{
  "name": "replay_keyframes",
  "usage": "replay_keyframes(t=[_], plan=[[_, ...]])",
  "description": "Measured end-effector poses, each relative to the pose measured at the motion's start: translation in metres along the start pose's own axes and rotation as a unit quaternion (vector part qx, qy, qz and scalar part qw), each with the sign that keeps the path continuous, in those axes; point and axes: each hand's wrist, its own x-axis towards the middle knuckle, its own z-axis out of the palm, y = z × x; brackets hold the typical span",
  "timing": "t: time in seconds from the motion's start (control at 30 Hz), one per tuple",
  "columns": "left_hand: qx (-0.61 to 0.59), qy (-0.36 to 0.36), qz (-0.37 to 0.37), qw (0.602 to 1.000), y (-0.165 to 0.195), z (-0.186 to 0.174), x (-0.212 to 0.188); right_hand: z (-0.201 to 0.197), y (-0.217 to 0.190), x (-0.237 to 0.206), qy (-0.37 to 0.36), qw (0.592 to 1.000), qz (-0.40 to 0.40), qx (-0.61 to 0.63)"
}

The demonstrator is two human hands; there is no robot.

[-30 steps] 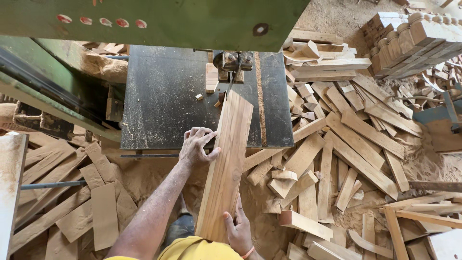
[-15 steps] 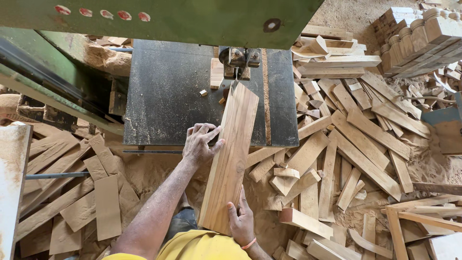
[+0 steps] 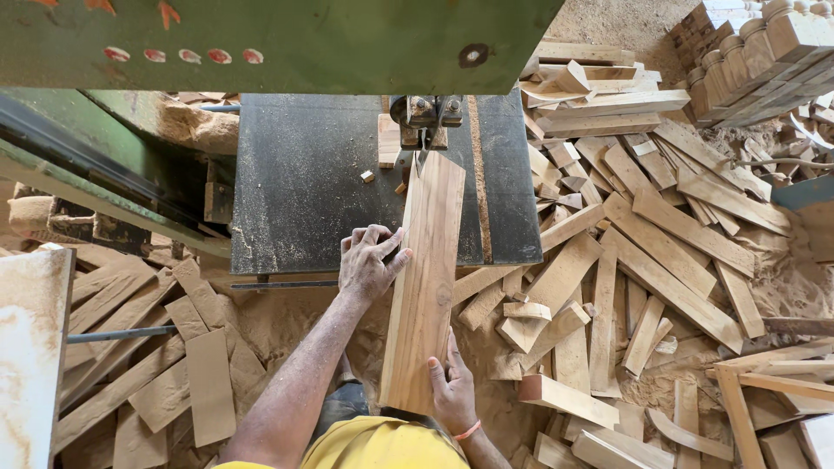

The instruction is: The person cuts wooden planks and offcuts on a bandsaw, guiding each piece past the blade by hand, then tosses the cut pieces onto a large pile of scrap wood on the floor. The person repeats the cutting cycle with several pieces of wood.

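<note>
Long plank [image 3: 426, 278] lies lengthwise on the dark saw table [image 3: 304, 191], its far end at the blade guide [image 3: 426, 113]. Left hand [image 3: 369, 260], fingers curled together, presses its left edge. Right hand [image 3: 452, 391], fingers spread flat, pushes the near end. Best keep both hands off the cut line and feed steadily.

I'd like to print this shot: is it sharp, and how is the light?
Head view: soft, even daylight, no glare; the plank, left hand and right hand look sharp; shadow darkens the gap left of the saw table; straight boards bow slightly near the frame edges, a wide-lens effect.
</note>
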Motion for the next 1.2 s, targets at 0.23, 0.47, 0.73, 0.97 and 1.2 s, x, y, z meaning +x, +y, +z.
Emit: replay_keyframes(t=[0.23,0.47,0.73,0.97,1.2], plan=[[0.016,-0.018,-0.011,1.0,-0.001,0.004,0.006,-0.006,0.003,0.011,-0.012,0.993,-0.107,0.04],[0.022,-0.021,-0.008,1.0,-0.003,0.005,0.012,-0.013,0.014,0.022,0.003,0.997,-0.07,0.035],[0.014,-0.004,-0.001,1.0,-0.002,0.004,0.017,-0.02,0.02,0.032,0.014,0.999,0.014,0.038],[0.014,0.006,0.007,1.0,-0.001,0.006,0.022,-0.03,0.018,0.047,-0.011,0.989,-0.108,0.096],[0.009,-0.01,0.015,1.0,-0.008,0.012,0.03,-0.045,0.023,0.06,0.007,0.998,-0.052,0.024]])
